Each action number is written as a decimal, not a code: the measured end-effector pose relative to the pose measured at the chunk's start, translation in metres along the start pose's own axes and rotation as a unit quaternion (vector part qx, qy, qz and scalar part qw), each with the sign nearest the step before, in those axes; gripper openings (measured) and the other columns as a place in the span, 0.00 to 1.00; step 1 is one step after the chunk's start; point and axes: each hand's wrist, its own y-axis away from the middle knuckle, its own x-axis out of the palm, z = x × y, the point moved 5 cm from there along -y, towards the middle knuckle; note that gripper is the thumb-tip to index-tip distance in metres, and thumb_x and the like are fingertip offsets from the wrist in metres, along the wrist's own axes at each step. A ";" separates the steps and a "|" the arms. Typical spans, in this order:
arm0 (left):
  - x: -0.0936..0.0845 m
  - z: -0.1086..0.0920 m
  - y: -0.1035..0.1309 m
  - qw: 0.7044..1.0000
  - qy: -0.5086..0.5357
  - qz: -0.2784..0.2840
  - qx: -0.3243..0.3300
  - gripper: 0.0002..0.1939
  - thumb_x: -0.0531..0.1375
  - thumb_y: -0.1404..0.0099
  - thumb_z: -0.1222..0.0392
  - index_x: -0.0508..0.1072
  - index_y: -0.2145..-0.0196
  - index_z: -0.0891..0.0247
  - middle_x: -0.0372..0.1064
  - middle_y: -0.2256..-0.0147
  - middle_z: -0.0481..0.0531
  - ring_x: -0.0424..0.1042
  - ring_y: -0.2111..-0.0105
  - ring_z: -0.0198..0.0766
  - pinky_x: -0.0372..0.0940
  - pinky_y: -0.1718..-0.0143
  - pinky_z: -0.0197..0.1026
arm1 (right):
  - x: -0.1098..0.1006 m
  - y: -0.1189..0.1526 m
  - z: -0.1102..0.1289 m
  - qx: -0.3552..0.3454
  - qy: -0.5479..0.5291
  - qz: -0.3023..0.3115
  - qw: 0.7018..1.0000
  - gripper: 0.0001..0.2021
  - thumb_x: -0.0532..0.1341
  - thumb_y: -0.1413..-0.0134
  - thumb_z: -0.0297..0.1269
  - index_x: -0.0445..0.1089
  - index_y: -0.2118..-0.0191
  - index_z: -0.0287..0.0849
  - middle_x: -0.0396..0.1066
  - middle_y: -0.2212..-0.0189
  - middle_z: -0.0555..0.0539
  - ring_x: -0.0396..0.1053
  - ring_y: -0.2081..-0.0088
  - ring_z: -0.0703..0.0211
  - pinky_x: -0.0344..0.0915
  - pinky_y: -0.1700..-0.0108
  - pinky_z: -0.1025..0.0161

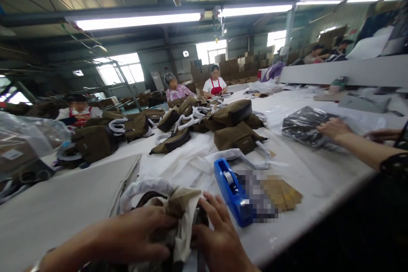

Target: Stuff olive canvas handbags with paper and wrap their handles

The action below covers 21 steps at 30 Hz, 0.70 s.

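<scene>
A brown bag with a pale lining is in front of me at the table's near edge, its mouth facing up. A strap wrapped in white loops up from its far side. My left hand reaches across from the left, its fingertips tucked into the bag's opening and partly hidden. On the other side, my right hand grips the bag's rim, thumb inward and fingers over the outer edge. Just right of it stands a blue tape dispenser.
Brown card tags lie fanned beyond the dispenser. Several brown bags are heaped mid-table, and grey sheets lie at left. At right, a co-worker's hand touches a plastic-wrapped dark bag. Other people work across the table.
</scene>
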 end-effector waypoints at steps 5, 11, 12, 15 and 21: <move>-0.018 -0.015 0.001 0.995 -0.081 -0.060 -0.020 0.15 0.58 0.28 0.51 0.76 0.48 0.55 0.74 0.44 0.55 0.75 0.46 0.51 0.73 0.48 0.47 | 0.017 0.010 -0.011 0.162 -0.146 0.065 0.974 0.10 0.61 0.41 0.30 0.77 0.58 0.50 0.39 0.27 0.49 0.44 0.28 0.43 0.59 0.34 0.43; 0.045 0.006 0.006 0.987 -0.130 -0.038 0.084 0.35 0.58 0.29 0.62 0.51 0.29 0.54 0.50 0.29 0.52 0.47 0.29 0.50 0.57 0.33 0.55 | 0.010 0.007 -0.017 0.294 -0.226 0.104 0.923 0.07 0.63 0.41 0.33 0.80 0.62 0.49 0.46 0.28 0.46 0.50 0.30 0.41 0.54 0.32 0.42; 0.051 0.010 0.010 0.987 -0.130 -0.045 0.086 0.34 0.57 0.29 0.65 0.51 0.29 0.55 0.53 0.30 0.52 0.50 0.30 0.48 0.58 0.33 0.53 | 0.010 0.007 -0.018 0.314 -0.229 0.098 0.916 0.07 0.62 0.40 0.34 0.80 0.64 0.48 0.49 0.28 0.45 0.51 0.30 0.41 0.53 0.32 0.41; 0.058 0.014 0.025 0.984 -0.112 -0.083 0.113 0.28 0.57 0.28 0.66 0.61 0.33 0.55 0.66 0.36 0.51 0.63 0.35 0.43 0.64 0.37 0.43 | 0.010 0.006 -0.020 0.338 -0.228 0.040 0.912 0.07 0.60 0.38 0.37 0.75 0.61 0.44 0.60 0.34 0.38 0.60 0.34 0.43 0.61 0.36 0.44; 0.054 0.015 0.026 0.991 -0.026 -0.087 0.099 0.25 0.57 0.29 0.67 0.66 0.36 0.51 0.72 0.41 0.50 0.67 0.38 0.42 0.65 0.37 0.41 | 0.022 -0.016 -0.018 0.318 -0.109 0.120 0.934 0.32 0.65 0.48 0.37 0.60 0.37 0.42 0.73 0.48 0.37 0.73 0.47 0.42 0.70 0.45 0.48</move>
